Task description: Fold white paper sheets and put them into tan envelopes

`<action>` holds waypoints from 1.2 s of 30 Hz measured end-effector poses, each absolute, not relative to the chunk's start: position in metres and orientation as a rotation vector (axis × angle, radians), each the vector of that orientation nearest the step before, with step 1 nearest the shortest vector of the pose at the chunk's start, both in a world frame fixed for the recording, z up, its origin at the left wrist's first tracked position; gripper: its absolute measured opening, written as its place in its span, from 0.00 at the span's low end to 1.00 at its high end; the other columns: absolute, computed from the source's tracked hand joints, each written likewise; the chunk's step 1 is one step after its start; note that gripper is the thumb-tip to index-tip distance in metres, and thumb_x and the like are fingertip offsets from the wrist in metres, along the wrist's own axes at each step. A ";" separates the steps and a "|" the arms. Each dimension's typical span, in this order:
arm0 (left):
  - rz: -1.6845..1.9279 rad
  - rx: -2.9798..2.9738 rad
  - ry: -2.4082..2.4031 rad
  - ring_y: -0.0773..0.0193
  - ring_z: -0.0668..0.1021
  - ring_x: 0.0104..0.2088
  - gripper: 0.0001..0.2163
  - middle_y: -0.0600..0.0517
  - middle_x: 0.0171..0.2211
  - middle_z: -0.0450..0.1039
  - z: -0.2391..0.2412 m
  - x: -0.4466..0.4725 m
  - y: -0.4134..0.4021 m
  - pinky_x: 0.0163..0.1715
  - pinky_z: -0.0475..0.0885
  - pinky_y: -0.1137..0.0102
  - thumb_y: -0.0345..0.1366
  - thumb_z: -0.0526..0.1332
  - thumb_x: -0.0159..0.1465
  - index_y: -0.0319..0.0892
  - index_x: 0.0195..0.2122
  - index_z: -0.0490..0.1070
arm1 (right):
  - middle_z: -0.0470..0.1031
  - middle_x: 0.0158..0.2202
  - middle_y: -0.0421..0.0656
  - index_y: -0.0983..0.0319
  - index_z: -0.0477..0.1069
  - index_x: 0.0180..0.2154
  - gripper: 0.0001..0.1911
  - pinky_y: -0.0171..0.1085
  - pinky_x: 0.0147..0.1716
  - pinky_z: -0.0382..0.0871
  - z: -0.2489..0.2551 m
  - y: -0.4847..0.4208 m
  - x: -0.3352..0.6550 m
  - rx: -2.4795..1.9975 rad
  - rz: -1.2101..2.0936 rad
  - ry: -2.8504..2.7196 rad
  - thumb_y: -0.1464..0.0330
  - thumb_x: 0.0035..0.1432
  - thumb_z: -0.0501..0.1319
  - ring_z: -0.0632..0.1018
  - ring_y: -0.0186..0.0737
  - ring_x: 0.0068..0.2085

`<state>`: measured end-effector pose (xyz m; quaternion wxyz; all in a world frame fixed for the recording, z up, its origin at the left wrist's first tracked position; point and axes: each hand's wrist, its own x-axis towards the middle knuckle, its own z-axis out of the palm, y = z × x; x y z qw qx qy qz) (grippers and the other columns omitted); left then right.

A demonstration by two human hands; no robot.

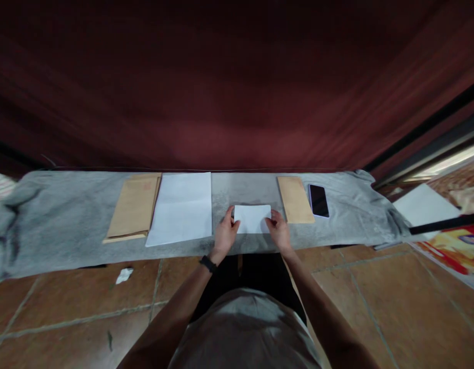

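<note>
Squarely between the two hands lies the slip, white and flat, with its long axis running left to right across the body. Its short ends face the fingers: the left hand has the left end, the right hand the right, so neither is nearer. On both sides the thumb rests on top while the fingers curl round the edge, and each grip looks clamped on the paper. Whether the slip touches the cloth beneath or is held just off it, I cannot tell.

Just beside the right hand, on its outer side, is an envelope, its long axis pointing away from the body and slightly skewed, so roughly crosswise to the slip. Only the right hand stands between the slip's end and that envelope. Beyond it, further right, a phone lies face up, dark, close to the envelope.

Over on the left, apart from the left hand, lies a large white sheet, with a brown pile of what look like envelopes right against its outer edge. Behind everything hangs a dark red curtain.
</note>
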<state>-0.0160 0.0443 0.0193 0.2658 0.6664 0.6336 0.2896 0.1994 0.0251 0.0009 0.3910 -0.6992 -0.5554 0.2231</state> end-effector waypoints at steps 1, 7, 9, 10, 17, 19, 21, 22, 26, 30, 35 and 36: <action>0.708 1.873 1.758 0.59 0.80 0.36 0.27 0.49 0.39 0.79 0.020 -0.015 0.043 0.38 0.73 0.68 0.34 0.60 0.67 0.43 0.67 0.58 | 0.81 0.39 0.47 0.61 0.68 0.58 0.22 0.41 0.39 0.74 0.001 0.025 0.197 -1.831 0.496 -1.464 0.63 0.64 0.56 0.80 0.46 0.38; 0.306 2.352 1.843 0.54 0.79 0.47 0.21 0.42 0.50 0.76 0.026 -0.008 0.035 0.46 0.74 0.63 0.31 0.52 0.71 0.42 0.65 0.62 | 0.77 0.51 0.53 0.63 0.62 0.63 0.24 0.42 0.46 0.73 0.000 0.021 0.184 -1.984 0.155 -1.757 0.68 0.68 0.50 0.79 0.48 0.48; 0.241 2.444 1.840 0.52 0.77 0.49 0.21 0.40 0.50 0.75 0.029 -0.006 0.033 0.48 0.73 0.59 0.28 0.50 0.70 0.40 0.64 0.63 | 0.77 0.50 0.53 0.63 0.61 0.64 0.24 0.41 0.45 0.72 0.000 0.021 0.183 -2.017 0.103 -1.802 0.68 0.69 0.50 0.79 0.47 0.47; 0.229 2.471 1.830 0.51 0.76 0.51 0.21 0.39 0.52 0.74 0.030 -0.005 0.033 0.50 0.72 0.57 0.26 0.50 0.69 0.39 0.64 0.63 | 0.77 0.50 0.52 0.63 0.61 0.63 0.23 0.40 0.44 0.72 0.000 0.021 0.183 -2.027 0.082 -1.820 0.68 0.69 0.50 0.79 0.47 0.46; 0.259 2.735 1.317 0.54 0.64 0.67 0.23 0.43 0.68 0.60 0.025 -0.001 0.031 0.65 0.61 0.55 0.23 0.48 0.68 0.41 0.62 0.64 | 0.76 0.46 0.52 0.64 0.64 0.61 0.22 0.41 0.42 0.70 -0.002 0.020 0.185 -1.936 0.019 -1.869 0.67 0.70 0.47 0.77 0.48 0.43; 0.285 2.761 1.178 0.57 0.63 0.68 0.22 0.43 0.68 0.59 0.022 -0.003 0.030 0.67 0.58 0.56 0.25 0.48 0.69 0.41 0.63 0.63 | 0.76 0.45 0.52 0.64 0.65 0.61 0.22 0.42 0.42 0.70 -0.003 0.020 0.185 -1.908 0.020 -1.858 0.67 0.70 0.47 0.77 0.48 0.43; 0.314 2.763 1.105 0.58 0.62 0.68 0.22 0.43 0.68 0.60 0.020 -0.005 0.029 0.68 0.54 0.57 0.28 0.49 0.70 0.42 0.65 0.61 | 0.76 0.44 0.53 0.64 0.65 0.60 0.22 0.42 0.42 0.70 -0.004 0.020 0.184 -1.896 0.025 -1.853 0.67 0.70 0.47 0.76 0.48 0.43; 0.328 2.764 1.083 0.59 0.61 0.69 0.21 0.43 0.68 0.60 0.019 -0.007 0.028 0.69 0.53 0.57 0.30 0.50 0.71 0.42 0.65 0.61 | 0.76 0.44 0.53 0.64 0.66 0.60 0.22 0.42 0.42 0.70 -0.005 0.020 0.184 -1.892 0.027 -1.856 0.67 0.70 0.47 0.76 0.48 0.43; 0.361 2.786 1.042 0.57 0.56 0.71 0.24 0.45 0.71 0.54 0.020 -0.012 0.023 0.70 0.48 0.56 0.43 0.52 0.73 0.45 0.68 0.57 | 0.74 0.44 0.53 0.64 0.67 0.60 0.22 0.43 0.44 0.69 -0.005 0.018 0.184 -1.897 0.027 -1.855 0.67 0.70 0.47 0.75 0.49 0.44; 0.330 2.821 1.017 0.55 0.53 0.72 0.28 0.44 0.72 0.50 0.020 -0.014 0.021 0.70 0.46 0.55 0.50 0.52 0.71 0.45 0.69 0.55 | 0.72 0.49 0.56 0.64 0.68 0.59 0.21 0.48 0.49 0.68 -0.001 0.016 0.186 -1.949 0.044 -1.838 0.66 0.69 0.49 0.73 0.53 0.49; 0.311 2.836 1.013 0.53 0.54 0.72 0.30 0.40 0.71 0.54 0.017 -0.013 0.022 0.70 0.46 0.55 0.52 0.53 0.70 0.40 0.68 0.58 | 0.67 0.62 0.54 0.63 0.66 0.61 0.23 0.50 0.60 0.64 0.000 0.016 0.175 -1.691 0.202 -1.945 0.63 0.72 0.47 0.68 0.50 0.61; 0.301 2.838 1.006 0.53 0.55 0.71 0.30 0.38 0.70 0.55 0.016 -0.013 0.022 0.70 0.46 0.55 0.52 0.53 0.70 0.37 0.66 0.60 | 0.67 0.64 0.53 0.63 0.65 0.62 0.24 0.49 0.61 0.63 -0.001 0.015 0.171 -1.617 0.251 -1.996 0.63 0.72 0.46 0.68 0.48 0.63</action>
